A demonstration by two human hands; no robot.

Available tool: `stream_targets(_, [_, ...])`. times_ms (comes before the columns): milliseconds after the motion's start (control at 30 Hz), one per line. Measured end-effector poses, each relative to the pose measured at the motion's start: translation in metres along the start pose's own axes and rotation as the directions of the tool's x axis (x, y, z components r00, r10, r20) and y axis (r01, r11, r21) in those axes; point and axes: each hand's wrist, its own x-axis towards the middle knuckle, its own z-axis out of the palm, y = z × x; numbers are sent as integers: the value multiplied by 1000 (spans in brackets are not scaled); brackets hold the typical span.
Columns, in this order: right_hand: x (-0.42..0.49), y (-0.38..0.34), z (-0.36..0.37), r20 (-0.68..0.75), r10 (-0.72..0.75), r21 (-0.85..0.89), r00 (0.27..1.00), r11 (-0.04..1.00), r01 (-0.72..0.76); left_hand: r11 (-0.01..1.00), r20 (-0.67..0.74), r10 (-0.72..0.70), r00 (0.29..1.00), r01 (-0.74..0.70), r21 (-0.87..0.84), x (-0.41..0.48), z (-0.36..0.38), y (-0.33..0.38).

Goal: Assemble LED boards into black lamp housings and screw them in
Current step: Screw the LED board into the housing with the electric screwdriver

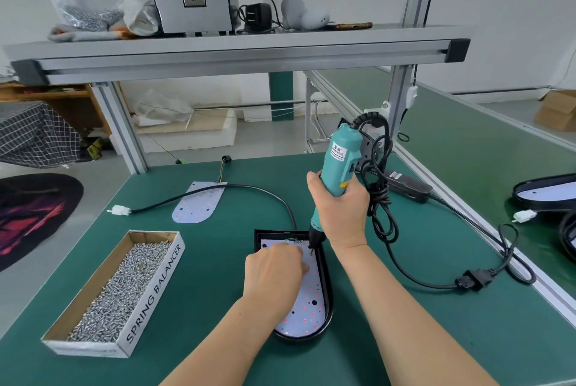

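Left hand, fingers curled and any contents hidden, pins LED board inside black housing so right hand, gripping screwdriver, can drive squarely.

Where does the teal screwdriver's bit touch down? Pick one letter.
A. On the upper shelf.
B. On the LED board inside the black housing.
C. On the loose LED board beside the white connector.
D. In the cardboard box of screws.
B: the right hand holds the teal screwdriver upright, its bit on the LED board seated in the black housing, by the left hand.
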Motion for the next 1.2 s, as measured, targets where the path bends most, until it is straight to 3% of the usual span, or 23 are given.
stream_targets(133, [5, -19, -13, -76, -10, 59, 997, 998, 14, 999, 63, -13, 998, 15, -37, 0, -10, 3])
stream_targets(233, [4, -33, -21, -173, 58, 130, 983, 991, -35, 953, 153, -32, 988, 76, -293, -2, -25, 0])
stream_targets(267, [3, -37, -24, -215, 99, 176, 972, 983, -61, 874, 196, -43, 980, 132, -468, -3, -31, -3])
stream_targets(300, [1, -40, -27, -257, 141, 226, 956, 971, -83, 719, 264, -58, 963, 224, -658, -4, -36, -7])
stream_targets(333, [-1, -42, -29, -291, 178, 274, 940, 957, -96, 486, 352, -69, 934, 339, -805, -6, -42, -11])
stream_targets(367, [-4, -45, -32, -316, 208, 315, 926, 943, -104, 245, 431, -50, 901, 429, -869, -10, -47, -14])
stream_targets(400, [-7, -48, -33, -334, 234, 350, 913, 930, -111, 74, 480, -15, 877, 480, -874, -13, -51, -18])
stream_targets(433, [-9, -51, -35, -346, 257, 381, 903, 917, -115, -10, 504, 11, 863, 504, -863, -16, -53, -21])
stream_targets(767, [-26, -75, -32, -346, 335, 503, 877, 855, -128, -352, 510, 71, 857, 500, -791, -44, -40, -36])
stream_targets(1000, [-41, -74, -24, -303, 303, 481, 904, 867, -129, -310, 434, 61, 899, 431, -847, -54, -39, -32])
stream_targets(1200, [-43, -75, -23, -300, 297, 483, 906, 867, -125, -424, 473, 92, 876, 464, -778, -55, -39, -30])
